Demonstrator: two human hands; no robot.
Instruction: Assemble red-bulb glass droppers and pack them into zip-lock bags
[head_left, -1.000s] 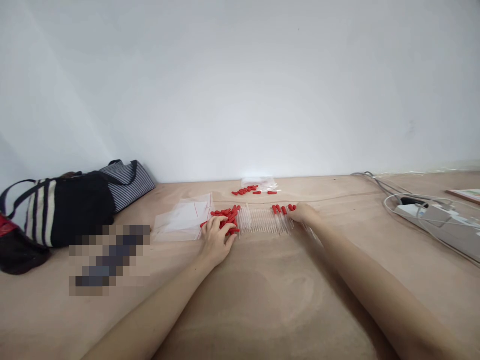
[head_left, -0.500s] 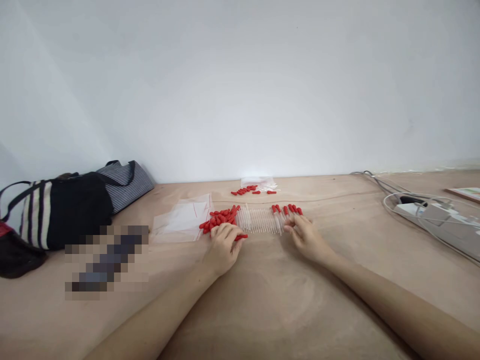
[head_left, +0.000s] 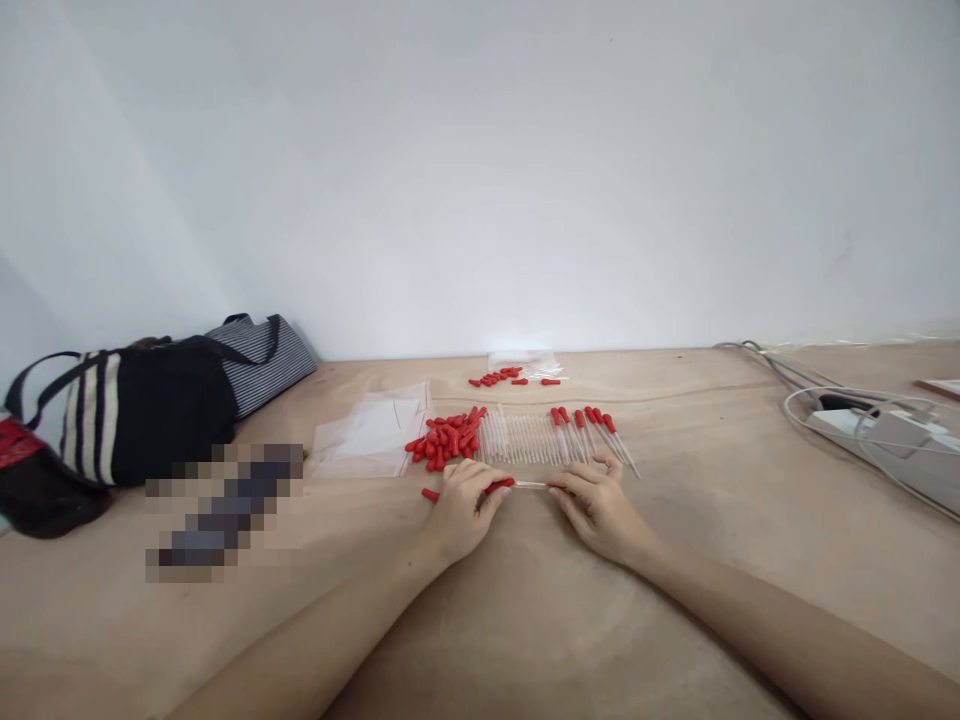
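Observation:
My left hand (head_left: pixel 471 505) pinches a red rubber bulb (head_left: pixel 501 486) pointing right. Facing it, my right hand (head_left: pixel 596 505) grips the far end of a thin clear tube (head_left: pixel 531 485), whose other end meets the bulb. Behind my left hand lies a pile of red bulbs (head_left: pixel 448 440); one loose bulb (head_left: pixel 430 494) is at that hand's left side. A row of clear tubes (head_left: pixel 521 438) lies side by side beyond both hands. Several tubes with red bulbs on top (head_left: pixel 580 419) lie at the row's right end.
Clear plastic bags (head_left: pixel 371 435) lie left of the pile. More red bulbs (head_left: pixel 495 378) and a small bag (head_left: pixel 517 358) are near the wall. Dark and striped bags (head_left: pixel 169 410) and a bottle (head_left: pixel 45 490) stand left; a white power strip (head_left: pixel 877 440) with cables lies right.
My right hand has come left from the row with a clear tube. My left hand has moved slightly right, away from the pile, with a bulb, and tube and bulb now meet.

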